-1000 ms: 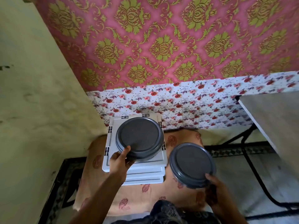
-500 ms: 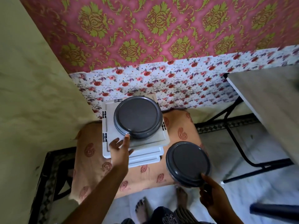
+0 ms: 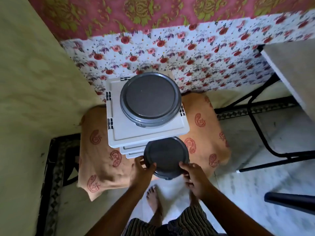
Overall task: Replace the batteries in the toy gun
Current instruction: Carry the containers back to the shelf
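Observation:
A round container with a dark grey lid (image 3: 166,155) is low in the middle of the view, in front of a stack of white boxes (image 3: 150,133). My left hand (image 3: 142,169) grips its left rim, thumb on the lid. My right hand (image 3: 194,176) grips the right rim. A second, larger grey-lidded container (image 3: 150,99) stands on top of the white stack. No toy gun or batteries are in view.
The white stack stands on a stool covered with an orange paisley cloth (image 3: 204,123). A grey table (image 3: 293,72) with black metal legs is at the right. A yellow wall is on the left, a floral cloth behind. My bare feet (image 3: 154,198) stand on the marble floor.
My left hand left the upper container and came down onto the lower one. The lower container moved left, in front of the stack, and both hands now hold it.

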The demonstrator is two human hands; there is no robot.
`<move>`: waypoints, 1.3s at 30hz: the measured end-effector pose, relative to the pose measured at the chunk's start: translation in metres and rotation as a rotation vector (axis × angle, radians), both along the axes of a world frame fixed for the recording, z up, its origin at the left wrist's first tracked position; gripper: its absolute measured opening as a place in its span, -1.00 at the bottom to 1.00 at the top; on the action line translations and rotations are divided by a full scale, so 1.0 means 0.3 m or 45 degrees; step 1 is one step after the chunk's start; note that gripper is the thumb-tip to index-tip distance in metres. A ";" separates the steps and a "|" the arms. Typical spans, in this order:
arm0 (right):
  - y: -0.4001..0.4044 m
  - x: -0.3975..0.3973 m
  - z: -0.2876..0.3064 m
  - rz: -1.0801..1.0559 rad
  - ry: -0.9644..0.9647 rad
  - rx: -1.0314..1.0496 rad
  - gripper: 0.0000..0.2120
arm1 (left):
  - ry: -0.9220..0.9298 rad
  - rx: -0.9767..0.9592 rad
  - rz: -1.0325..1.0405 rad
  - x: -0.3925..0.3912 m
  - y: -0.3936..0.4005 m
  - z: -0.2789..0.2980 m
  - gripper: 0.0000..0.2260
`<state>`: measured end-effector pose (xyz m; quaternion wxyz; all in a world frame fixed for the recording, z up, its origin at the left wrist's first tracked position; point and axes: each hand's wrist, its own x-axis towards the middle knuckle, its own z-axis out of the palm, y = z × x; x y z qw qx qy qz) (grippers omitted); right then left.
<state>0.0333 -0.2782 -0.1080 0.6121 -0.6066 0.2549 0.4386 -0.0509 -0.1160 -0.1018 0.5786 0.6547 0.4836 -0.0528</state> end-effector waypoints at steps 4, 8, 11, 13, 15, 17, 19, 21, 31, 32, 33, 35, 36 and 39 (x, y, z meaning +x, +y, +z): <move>0.091 0.082 -0.076 0.080 -0.084 -0.089 -0.69 | -0.115 -0.159 0.228 0.073 0.040 -0.025 -0.68; 0.165 0.167 -0.102 0.070 -0.180 -0.099 -0.73 | -0.174 -0.135 0.266 0.131 0.083 -0.056 -0.82; 0.202 0.225 -0.103 -0.014 -0.160 -0.127 -0.85 | -0.113 -0.027 0.122 0.169 0.094 -0.055 -0.80; 0.218 0.246 -0.102 -0.128 -0.111 -0.097 -0.82 | -0.039 0.131 -0.001 0.188 0.088 -0.049 -0.81; 0.233 0.263 -0.097 -0.172 -0.110 -0.094 -0.75 | 0.019 0.243 -0.051 0.206 0.085 -0.047 -0.85; 0.242 0.274 -0.091 -0.173 -0.142 -0.106 -0.73 | 0.049 0.281 -0.056 0.221 0.088 -0.054 -0.79; 0.247 0.283 -0.089 -0.155 -0.162 -0.145 -0.76 | 0.074 0.266 -0.032 0.225 0.093 -0.061 -0.75; 0.250 0.285 -0.081 -0.109 -0.165 -0.226 -0.82 | 0.084 0.250 -0.038 0.224 0.096 -0.060 -0.73; 0.146 0.132 0.017 -0.109 -0.462 -0.306 -0.73 | -0.055 0.196 0.201 0.060 0.095 -0.022 -0.42; 0.131 0.102 0.032 -0.076 -0.486 -0.273 -0.73 | -0.073 0.205 0.214 0.030 0.095 -0.011 -0.39; 0.118 0.074 0.050 -0.010 -0.527 -0.258 -0.76 | -0.091 0.227 0.223 -0.001 0.100 0.000 -0.38; 0.089 0.027 0.073 0.108 -0.641 -0.265 -0.84 | -0.100 0.288 0.219 -0.052 0.109 0.014 -0.36; 0.083 0.008 0.087 0.163 -0.712 -0.284 -0.86 | -0.113 0.322 0.219 -0.071 0.118 0.028 -0.35; 0.098 -0.027 0.124 0.371 -0.932 -0.419 -0.85 | -0.123 0.447 0.222 -0.099 0.148 0.075 -0.37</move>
